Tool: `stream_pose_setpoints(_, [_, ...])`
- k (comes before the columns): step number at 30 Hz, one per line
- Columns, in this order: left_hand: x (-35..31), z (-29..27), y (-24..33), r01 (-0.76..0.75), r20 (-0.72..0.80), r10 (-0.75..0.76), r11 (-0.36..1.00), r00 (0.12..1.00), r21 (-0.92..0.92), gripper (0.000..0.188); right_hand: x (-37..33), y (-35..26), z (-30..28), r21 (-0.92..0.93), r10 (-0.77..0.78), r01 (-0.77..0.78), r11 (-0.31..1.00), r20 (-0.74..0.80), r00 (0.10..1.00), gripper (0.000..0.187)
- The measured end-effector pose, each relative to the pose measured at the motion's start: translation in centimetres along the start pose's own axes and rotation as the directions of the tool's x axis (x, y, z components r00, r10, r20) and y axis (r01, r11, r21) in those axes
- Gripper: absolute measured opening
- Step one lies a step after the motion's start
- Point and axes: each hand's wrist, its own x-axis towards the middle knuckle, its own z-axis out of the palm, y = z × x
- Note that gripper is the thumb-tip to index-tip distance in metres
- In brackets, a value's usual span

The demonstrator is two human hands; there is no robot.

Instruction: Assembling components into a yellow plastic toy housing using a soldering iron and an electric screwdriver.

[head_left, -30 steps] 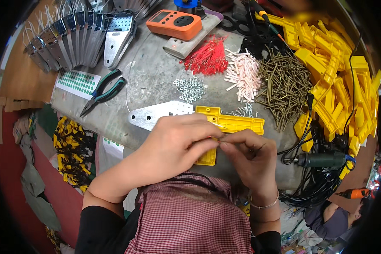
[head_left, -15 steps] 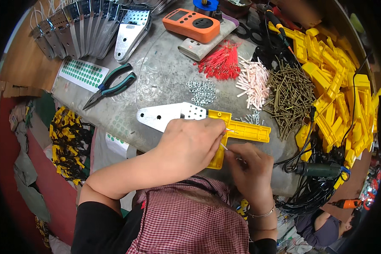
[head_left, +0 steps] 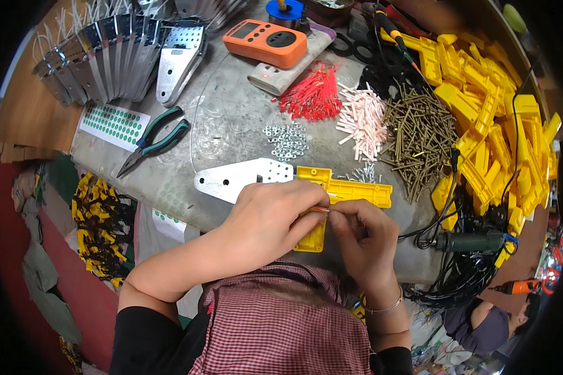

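Note:
A T-shaped yellow plastic housing [head_left: 372, 194] lies hollow side up in front of me, against a pale metal plate [head_left: 241, 177] with holes. My left hand [head_left: 272, 212] reaches over both, fingers closed in a pinch on a thin wire [head_left: 321, 209] that looks red and white. From the right, my right hand [head_left: 370, 232] pinches the wire's other end, its fingertips almost touching the left ones. Both hands are just above the housing and hide part of it. What joins the wire at the fingertips is too small to make out.
Behind the housing lie piles of small nuts [head_left: 286, 141], red-sleeved parts [head_left: 313, 94], pale pink tubes [head_left: 364, 119] and brass-coloured screws [head_left: 419, 134]. Pliers [head_left: 153, 140] rest at left, near stacked metal plates [head_left: 100, 56]. An orange meter [head_left: 266, 44] stands behind; yellow housings [head_left: 481, 119] crowd the right.
My right hand has moved up and in to meet the left fingertips. The pale strand that slanted between the hands now lies nearly level. The whole view has shifted slightly.

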Motion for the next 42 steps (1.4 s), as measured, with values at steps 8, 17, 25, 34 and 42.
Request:
stream_pose_setpoints(8, [-0.1, 0.0, -0.7, -0.083, -0.063, 0.081, 0.996, 0.995, -0.039, 0.012, -0.9, 1.7, 1.0, 0.346, 0.202, -0.176, 0.922, -0.042, 0.978, 0.009])
stream_pose_setpoints(17, [-0.2, -0.6, -0.6, 0.064, -0.02, -0.07, 0.978, 0.997, -0.199, 0.01, -0.6, 1.5, 0.8, 0.546, 0.277, -0.284, 0.789, 0.097, 0.956, 0.008])
stream_pose_setpoints(25, [-0.3, -0.5, -0.9, 0.057, -0.028, -0.063, 0.984, 0.998, -0.169, 0.009, -0.2, 0.1, 0.6, 0.599, 0.351, -0.371, 0.71, 0.156, 0.923, 0.013])
stream_pose_setpoints(34, [-0.3, 0.0, -1.6, -0.035, -0.058, 0.023, 0.979, 0.998, -0.199, 0.013, 0.4, 0.4, 0.2, 0.431, 0.342, -0.381, 0.818, 0.169, 0.924, 0.003])
stream_pose_setpoints(42, [-1.0, -0.3, -1.6, -0.238, -0.037, 0.242, 0.968, 0.97, 0.083, 0.017, 2.1, 1.4, -0.9, 0.537, 0.38, -0.703, 0.467, 0.596, 0.707, 0.012])
